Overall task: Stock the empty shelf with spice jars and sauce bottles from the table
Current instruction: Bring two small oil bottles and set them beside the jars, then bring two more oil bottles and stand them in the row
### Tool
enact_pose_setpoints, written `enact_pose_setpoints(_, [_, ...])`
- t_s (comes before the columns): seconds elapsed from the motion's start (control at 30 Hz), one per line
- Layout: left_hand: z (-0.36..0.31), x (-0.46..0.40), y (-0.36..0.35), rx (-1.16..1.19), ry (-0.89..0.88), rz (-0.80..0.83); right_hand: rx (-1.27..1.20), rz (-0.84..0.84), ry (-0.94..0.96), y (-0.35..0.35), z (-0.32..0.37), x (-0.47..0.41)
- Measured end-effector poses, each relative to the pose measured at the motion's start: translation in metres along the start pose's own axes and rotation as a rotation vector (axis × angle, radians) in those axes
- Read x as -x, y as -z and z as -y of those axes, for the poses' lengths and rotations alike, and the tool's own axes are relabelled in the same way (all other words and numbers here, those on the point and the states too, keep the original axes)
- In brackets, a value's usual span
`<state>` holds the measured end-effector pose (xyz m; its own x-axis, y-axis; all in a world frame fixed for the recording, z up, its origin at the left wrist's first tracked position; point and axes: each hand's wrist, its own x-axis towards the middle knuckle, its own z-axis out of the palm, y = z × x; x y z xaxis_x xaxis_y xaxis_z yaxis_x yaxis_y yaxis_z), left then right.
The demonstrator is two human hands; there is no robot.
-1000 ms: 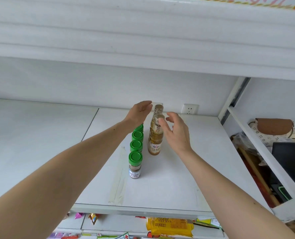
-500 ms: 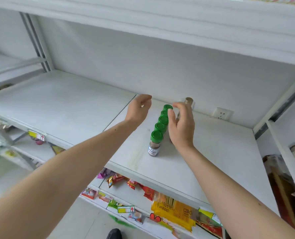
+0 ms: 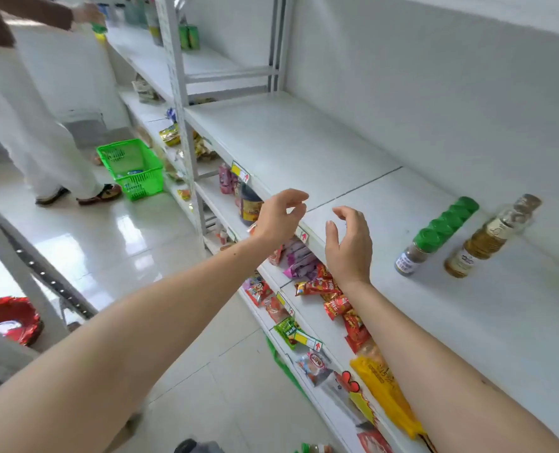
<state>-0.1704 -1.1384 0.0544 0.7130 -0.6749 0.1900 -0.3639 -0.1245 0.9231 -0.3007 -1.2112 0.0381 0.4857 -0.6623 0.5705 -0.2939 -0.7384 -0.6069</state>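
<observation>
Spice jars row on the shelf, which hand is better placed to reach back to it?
Probably the right hand: it hangs empty nearer the green-capped spice jars; the left hand, also empty, is farther away.

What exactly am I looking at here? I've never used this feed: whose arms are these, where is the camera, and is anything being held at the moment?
There is no machine here: the arms belong to a person wearing one wide-angle camera on the head, looking forward and down. The left hand and right hand are both in front of the white shelf, fingers loosely curled, holding nothing. On the shelf to the right stand two rows running front to back: green-capped spice jars and, beside them, sauce bottles with amber contents. Neither hand touches them. Lower shelves carry snack packets. On the floor to the left sits a green basket, near another person working at the neighbouring shelves.
</observation>
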Motion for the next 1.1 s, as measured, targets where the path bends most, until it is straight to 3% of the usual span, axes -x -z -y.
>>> enact_pose_setpoints(0.5, [0.076,0.196,0.261,-0.116,0.201,-0.429,-0.249,0.342,0.244,-0.140,0.220,0.141])
enact_pose_setpoints(0.87, [0.099,0.398,0.435,-0.277,0.306,-0.664,-0.450,0.575,0.376,-0.187,0.406,0.306])
enact_pose_setpoints(1.1, [0.112,0.485,0.528,-0.282,0.404,-0.847,-0.565,0.687,0.454,-0.219,0.510,0.367])
